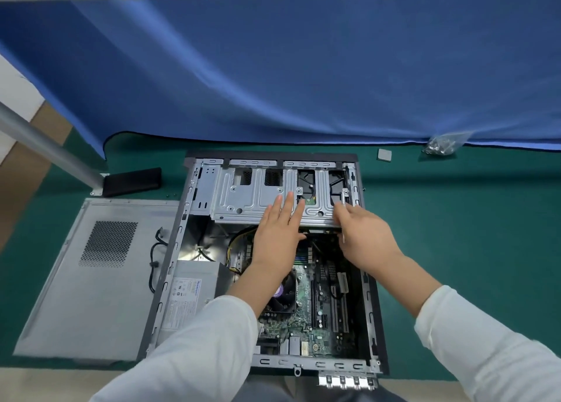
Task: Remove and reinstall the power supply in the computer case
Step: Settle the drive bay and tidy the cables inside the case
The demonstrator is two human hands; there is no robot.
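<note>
The left hand point(280, 230) lies flat, fingers straight, on the drive cage point(258, 195). The right hand point(362, 234) grips the cage's near edge, fingers curled under it

Computer case point(371, 325) interior: drive cage point(243, 195) roofs the far end; power supply point(188, 292) fills near-left corner; both forearms span the motherboard point(321, 319). Open bench point(455, 234) right of case; side panel point(91, 280) occupies left.
</note>
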